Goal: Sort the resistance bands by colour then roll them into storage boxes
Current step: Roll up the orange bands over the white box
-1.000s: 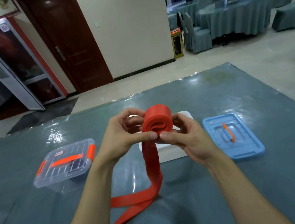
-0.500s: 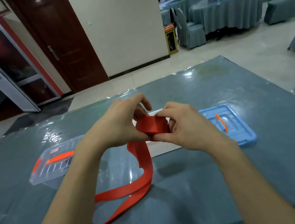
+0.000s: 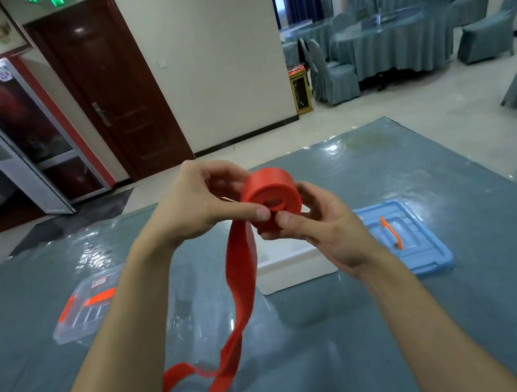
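A red resistance band (image 3: 271,187) is partly wound into a thick roll that I hold up above the table. My left hand (image 3: 203,201) pinches the roll from the left, thumb on its face. My right hand (image 3: 321,230) grips it from below and the right, thumb near the roll's centre. The loose tail of the band (image 3: 243,287) hangs down and ends in a loop lying on the table. A white box (image 3: 293,267) stands under my hands, partly hidden by them.
A clear lidded box with orange clasps (image 3: 82,314) sits at the left, behind my left forearm. A blue lid with an orange handle (image 3: 404,239) lies at the right. The table wears a blue-grey cloth under glossy plastic (image 3: 345,352). Covered chairs stand beyond.
The roll has been raised and turned so its face shows, and it looks thicker. The loose tail is shorter and has lifted partly off the table.
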{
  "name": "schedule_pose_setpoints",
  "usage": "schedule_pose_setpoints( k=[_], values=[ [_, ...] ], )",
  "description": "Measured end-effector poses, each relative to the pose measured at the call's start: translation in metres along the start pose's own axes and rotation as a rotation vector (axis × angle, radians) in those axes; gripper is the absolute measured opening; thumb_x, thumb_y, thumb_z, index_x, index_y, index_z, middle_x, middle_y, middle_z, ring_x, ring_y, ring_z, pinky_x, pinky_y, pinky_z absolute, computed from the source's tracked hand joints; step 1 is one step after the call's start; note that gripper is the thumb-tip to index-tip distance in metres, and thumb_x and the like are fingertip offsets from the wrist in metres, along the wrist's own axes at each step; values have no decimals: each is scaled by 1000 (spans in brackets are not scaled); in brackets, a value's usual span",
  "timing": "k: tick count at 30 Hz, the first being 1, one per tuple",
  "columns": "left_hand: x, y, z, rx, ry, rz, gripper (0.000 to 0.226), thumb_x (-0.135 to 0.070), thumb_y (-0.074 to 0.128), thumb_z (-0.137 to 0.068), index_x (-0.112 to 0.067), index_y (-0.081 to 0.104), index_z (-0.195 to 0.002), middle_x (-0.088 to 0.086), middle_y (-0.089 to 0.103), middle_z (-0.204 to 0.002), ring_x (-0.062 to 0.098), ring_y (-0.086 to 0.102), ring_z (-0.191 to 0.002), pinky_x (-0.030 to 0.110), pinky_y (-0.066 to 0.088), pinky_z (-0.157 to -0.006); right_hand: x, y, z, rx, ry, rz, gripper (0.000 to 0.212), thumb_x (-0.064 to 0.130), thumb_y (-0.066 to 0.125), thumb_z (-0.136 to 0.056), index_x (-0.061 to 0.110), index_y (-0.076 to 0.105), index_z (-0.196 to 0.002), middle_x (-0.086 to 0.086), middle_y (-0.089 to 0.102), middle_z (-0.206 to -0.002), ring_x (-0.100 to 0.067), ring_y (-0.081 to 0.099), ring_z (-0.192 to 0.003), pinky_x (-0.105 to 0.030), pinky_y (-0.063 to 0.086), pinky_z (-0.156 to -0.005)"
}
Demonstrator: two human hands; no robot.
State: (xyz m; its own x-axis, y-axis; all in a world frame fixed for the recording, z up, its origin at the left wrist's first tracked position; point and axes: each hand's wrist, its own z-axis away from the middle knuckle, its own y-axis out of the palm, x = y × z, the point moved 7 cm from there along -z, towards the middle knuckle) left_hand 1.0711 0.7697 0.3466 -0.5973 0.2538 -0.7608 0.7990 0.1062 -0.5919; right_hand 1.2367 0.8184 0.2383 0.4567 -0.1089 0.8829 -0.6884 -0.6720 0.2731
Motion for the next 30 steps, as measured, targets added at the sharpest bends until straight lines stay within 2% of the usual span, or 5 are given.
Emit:
schedule_pose_setpoints(
  k=[7,17,22,26,30],
  values=[
    [-20,20,-7,194,34,-596,55,-33,107,-60,-24,81,-107,-12,81,-91,2,78,-86,31,66,-85,17,-11,-4,-36,-23,736,50,68,89,-67,48,72,-110,31,70,-86,-8,61,-58,-23,47,-58],
    [23,21,2,56,-40,92,53,-29,104,-65,-21,81,-111,6,85,-105,25,82,-101,36,65,-97,4,-24,-2,-137,-25,113,61,57,87,-82,16,68,-123,-3,77,-109,-38,79,-77,-43,64,-78],
    [17,11,-9,77,-40,-293,56,-50,108,-49,-30,81,-93,-11,82,-86,4,78,-82,17,61,-73,-10,-18,-1,72,118,285,52,42,91,-85,26,68,-128,5,76,-122,-29,82,-89,-37,64,-85],
    [5,26,-18,192,-24,-812,64,-68,102,-45,-34,78,-93,-16,75,-79,-2,70,-76,15,47,-58,-2,-24,-8,12,78,700,55,60,95,-68,42,72,-115,10,75,-82,-18,66,-59,-30,53,-62],
    [-9,2,-21,161,0,-462,69,-55,104,-54,-27,80,-112,-8,81,-98,8,76,-96,29,63,-88,28,-21,-29,14,-40,517,40,30,98,-77,24,79,-112,10,73,-68,-18,67,-56,-35,57,-60]
  ],
)
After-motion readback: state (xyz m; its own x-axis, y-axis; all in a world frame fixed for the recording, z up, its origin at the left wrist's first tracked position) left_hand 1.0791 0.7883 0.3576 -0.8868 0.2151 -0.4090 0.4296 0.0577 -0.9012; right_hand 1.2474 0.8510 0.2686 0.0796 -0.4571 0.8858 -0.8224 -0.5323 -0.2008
